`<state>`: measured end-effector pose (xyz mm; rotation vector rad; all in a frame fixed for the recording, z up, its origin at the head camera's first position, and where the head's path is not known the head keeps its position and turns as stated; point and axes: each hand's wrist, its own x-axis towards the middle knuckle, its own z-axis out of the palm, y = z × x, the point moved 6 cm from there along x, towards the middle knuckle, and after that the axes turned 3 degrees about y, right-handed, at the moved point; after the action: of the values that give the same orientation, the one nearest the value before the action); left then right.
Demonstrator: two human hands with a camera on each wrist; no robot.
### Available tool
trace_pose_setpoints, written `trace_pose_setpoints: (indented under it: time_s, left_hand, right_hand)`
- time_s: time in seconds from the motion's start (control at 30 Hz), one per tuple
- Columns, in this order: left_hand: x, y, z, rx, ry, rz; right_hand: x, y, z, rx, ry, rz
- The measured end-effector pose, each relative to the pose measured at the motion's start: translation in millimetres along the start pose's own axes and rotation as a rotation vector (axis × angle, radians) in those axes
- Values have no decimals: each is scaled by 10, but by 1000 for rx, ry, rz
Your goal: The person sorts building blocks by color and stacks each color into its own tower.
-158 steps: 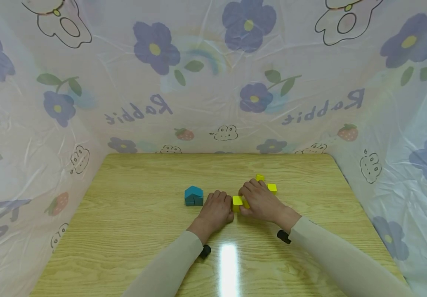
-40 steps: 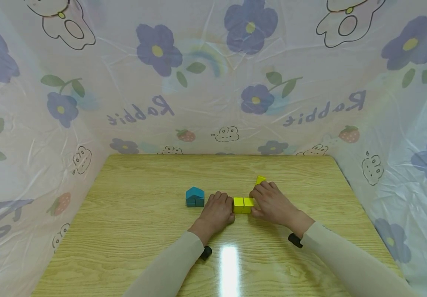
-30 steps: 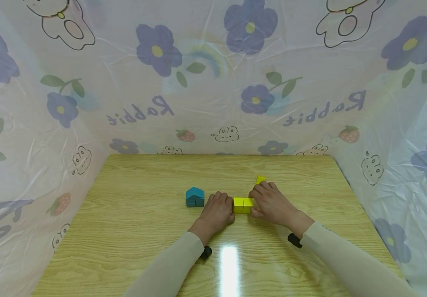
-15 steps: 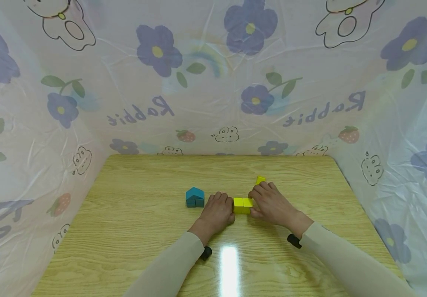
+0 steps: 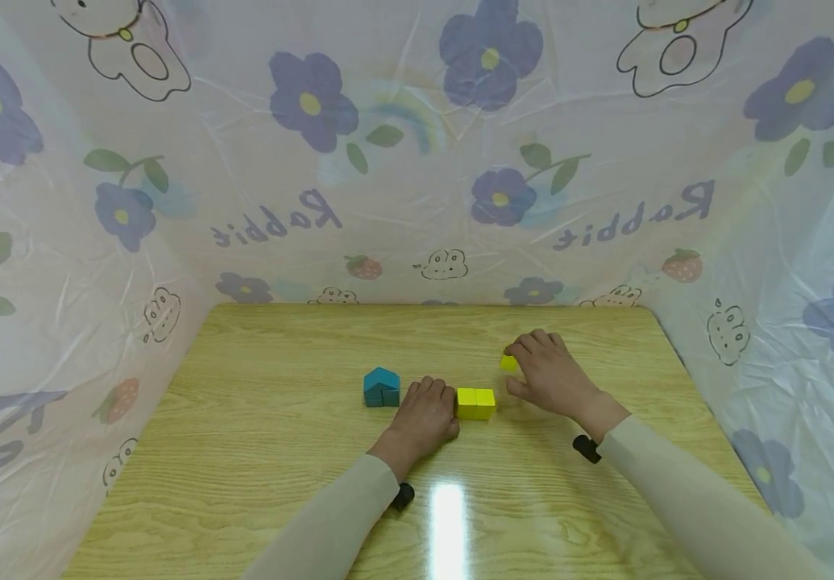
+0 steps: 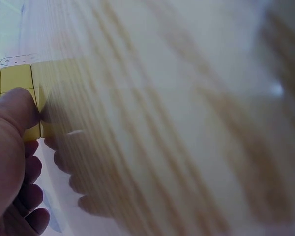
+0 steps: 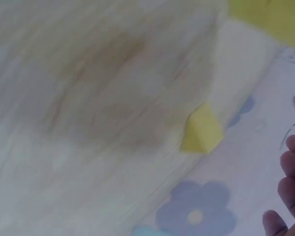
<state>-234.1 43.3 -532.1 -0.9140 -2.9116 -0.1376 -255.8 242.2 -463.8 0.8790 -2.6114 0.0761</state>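
Note:
In the head view my left hand (image 5: 422,417) rests on the table against the left side of two yellow cubes (image 5: 476,403), which stand side by side. The left wrist view shows its thumb on a yellow cube face (image 6: 16,77) and its fingers curled on the far side, so it pinches the cube. My right hand (image 5: 553,377) reaches over the table near a small yellow wedge-shaped block (image 5: 508,362), partly hidden by its fingers. The right wrist view shows this wedge (image 7: 202,130) apart from the spread fingers, with nothing held.
A small blue block house (image 5: 382,387) with a pointed roof stands left of my left hand. The wooden table (image 5: 264,451) ends at a patterned cloth (image 5: 417,161) at the back and sides.
My right hand brought a second yellow cube beside the first, then let go and moved back and right to the wedge. The left hand has stayed at the cubes.

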Motion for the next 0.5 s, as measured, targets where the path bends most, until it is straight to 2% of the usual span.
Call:
trace_pose_setpoints:
  time_s: [0.23, 0.5]
  left_hand:
    - [-2, -6, 8, -9, 9, 6]
    - [8, -7, 17, -8, 13, 9]
  right_hand:
    - [19, 245, 95, -241, -43, -99]
    - [87, 342, 247, -301, -117, -165]
